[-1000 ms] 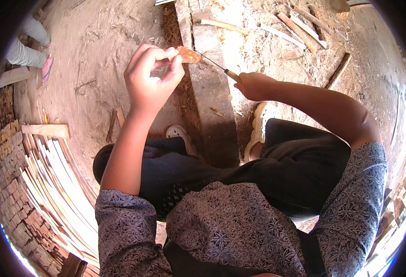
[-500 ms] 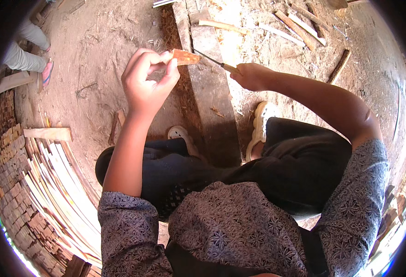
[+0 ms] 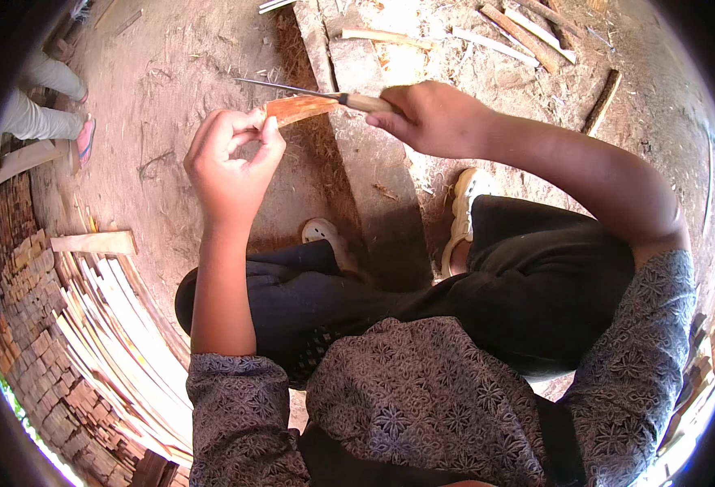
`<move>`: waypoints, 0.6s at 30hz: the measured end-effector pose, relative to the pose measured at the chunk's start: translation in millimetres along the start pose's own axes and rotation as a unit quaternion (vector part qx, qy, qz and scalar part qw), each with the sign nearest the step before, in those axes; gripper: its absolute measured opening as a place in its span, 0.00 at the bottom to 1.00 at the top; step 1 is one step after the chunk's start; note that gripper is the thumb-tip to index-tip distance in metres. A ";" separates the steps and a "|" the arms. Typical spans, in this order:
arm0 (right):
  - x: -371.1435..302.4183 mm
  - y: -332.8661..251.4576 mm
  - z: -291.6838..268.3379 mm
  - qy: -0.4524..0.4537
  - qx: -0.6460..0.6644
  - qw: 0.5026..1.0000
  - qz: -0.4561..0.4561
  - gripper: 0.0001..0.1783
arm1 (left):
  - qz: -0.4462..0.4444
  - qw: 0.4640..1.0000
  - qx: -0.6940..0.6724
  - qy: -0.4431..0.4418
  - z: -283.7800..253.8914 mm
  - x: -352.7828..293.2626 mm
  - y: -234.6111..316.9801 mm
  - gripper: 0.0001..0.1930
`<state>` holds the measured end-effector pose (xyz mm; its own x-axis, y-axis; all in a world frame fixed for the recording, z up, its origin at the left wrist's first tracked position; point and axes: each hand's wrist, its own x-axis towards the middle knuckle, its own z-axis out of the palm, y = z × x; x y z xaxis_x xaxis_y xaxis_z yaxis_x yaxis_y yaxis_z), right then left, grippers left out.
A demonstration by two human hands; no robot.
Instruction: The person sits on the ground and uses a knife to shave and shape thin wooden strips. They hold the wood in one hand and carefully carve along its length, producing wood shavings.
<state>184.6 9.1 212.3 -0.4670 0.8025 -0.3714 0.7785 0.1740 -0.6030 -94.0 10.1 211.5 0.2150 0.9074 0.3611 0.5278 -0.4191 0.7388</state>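
Jutting between hands [image 3: 227, 166] [image 3: 438, 120], reddish wood piece [image 3: 296, 109]

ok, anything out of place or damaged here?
Mildly: loose sticks lie at mixed angles on the ground past the right hand, untidy compared with the long strips laid side by side at lower left. No damage stands out; the left hand pinches the wood piece and the right grips the wooden-handled tool.
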 end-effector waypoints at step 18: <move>-38.8 15.0 7.5 0.001 -0.029 0.998 0.058 0.26 | 0.098 0.995 0.012 0.001 28.1 2.3 12.7 0.08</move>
<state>211.3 -23.6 212.3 -0.3722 0.8202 -0.4343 0.8500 0.1133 -0.5144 -63.7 7.8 205.7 0.3140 0.8088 0.4972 0.4964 -0.5863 0.6402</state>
